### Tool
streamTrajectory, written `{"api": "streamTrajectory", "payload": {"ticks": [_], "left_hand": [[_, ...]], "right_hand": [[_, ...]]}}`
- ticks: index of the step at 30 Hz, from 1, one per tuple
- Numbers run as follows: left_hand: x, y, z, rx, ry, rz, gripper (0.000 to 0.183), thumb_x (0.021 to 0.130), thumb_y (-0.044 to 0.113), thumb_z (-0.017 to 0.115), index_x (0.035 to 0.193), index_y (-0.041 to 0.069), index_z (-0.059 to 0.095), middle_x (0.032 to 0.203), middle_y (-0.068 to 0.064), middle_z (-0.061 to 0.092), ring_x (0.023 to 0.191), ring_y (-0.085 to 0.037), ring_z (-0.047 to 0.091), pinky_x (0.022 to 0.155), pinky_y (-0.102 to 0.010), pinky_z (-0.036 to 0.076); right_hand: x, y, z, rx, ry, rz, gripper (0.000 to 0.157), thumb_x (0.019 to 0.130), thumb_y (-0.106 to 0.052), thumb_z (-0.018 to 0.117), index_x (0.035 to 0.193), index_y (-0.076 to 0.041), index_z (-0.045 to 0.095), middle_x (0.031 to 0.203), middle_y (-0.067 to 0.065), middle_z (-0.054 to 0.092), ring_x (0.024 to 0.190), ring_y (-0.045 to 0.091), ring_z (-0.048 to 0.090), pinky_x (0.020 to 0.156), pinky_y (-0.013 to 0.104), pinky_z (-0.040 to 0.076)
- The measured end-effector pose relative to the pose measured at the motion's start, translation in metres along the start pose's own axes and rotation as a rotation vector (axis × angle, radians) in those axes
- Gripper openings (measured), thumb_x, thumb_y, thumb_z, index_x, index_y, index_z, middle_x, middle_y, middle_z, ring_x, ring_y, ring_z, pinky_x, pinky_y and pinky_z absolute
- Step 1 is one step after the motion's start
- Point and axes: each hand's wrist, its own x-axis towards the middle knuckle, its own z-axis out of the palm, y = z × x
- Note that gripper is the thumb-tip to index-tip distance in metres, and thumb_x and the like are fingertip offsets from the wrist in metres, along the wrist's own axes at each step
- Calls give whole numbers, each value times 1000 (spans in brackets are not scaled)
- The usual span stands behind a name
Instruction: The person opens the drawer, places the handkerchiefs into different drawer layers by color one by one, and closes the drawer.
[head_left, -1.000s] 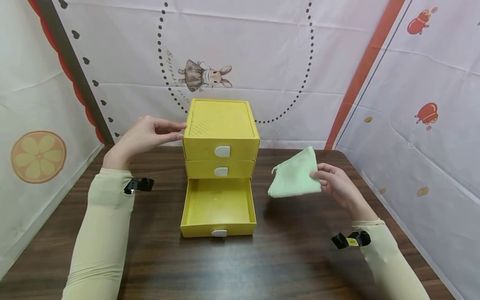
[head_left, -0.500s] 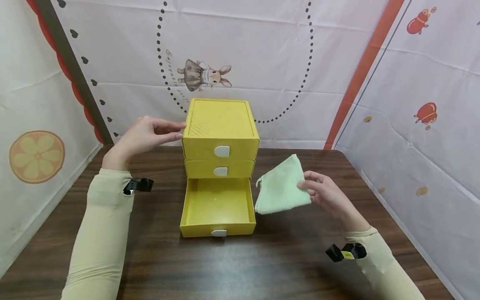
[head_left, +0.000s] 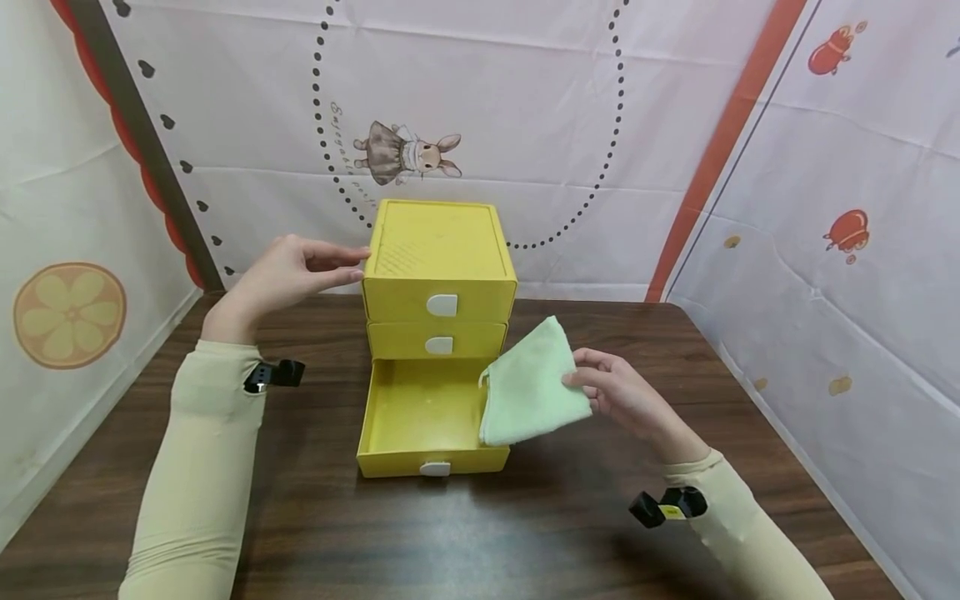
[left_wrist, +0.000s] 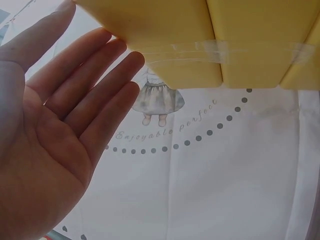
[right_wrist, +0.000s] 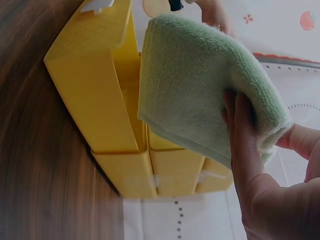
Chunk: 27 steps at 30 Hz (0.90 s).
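Note:
A yellow three-drawer box (head_left: 442, 242) stands on the table, its bottom drawer (head_left: 420, 408) pulled out toward me and its two upper drawers closed. With fingers nearly straight, my left hand (head_left: 288, 271) touches the box's upper left side; the left wrist view has the fingertips right at the yellow wall (left_wrist: 165, 30). My right hand (head_left: 622, 392) pinches a folded pale green towel (head_left: 528, 387) between thumb and fingers. The towel hangs tilted, its left part overlapping the open drawer's right wall in the head view. In the right wrist view the fluffy towel (right_wrist: 190, 85) hides part of the drawer.
The dark wood table (head_left: 360, 542) extends in front of the box and to both sides. Printed white cloth (head_left: 525, 100) hangs close behind the box and along the left and right. White tabs (head_left: 441, 305) mark the drawer fronts.
My right hand has carried the towel left and a little toward me, from beside the box to over the open drawer's right edge. My left hand stays at the box.

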Motion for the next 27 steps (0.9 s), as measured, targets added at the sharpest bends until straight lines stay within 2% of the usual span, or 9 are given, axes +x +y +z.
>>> {"api": "streamTrajectory", "payload": {"ticks": [14,27], "left_hand": [[1,2,-1,15,2,7,43,76,55,57,116,38,58,112,8,61,94,-7,58,77,-35,46],[-1,-1,0,16,-9,-10,43,76,57,56,116,41,56,115,5,60,95,-9,57,77,-37,44]], "right_hand": [[26,4,22,-23,-62,13,19,87,-6,52,103,-1,44,90,6,59,79,15,61,67,31,49],[41,11,31,-19,-139,28,26,88,-6,53,111,1,42,92,5,62,81,15,61,68,30,49]]}}
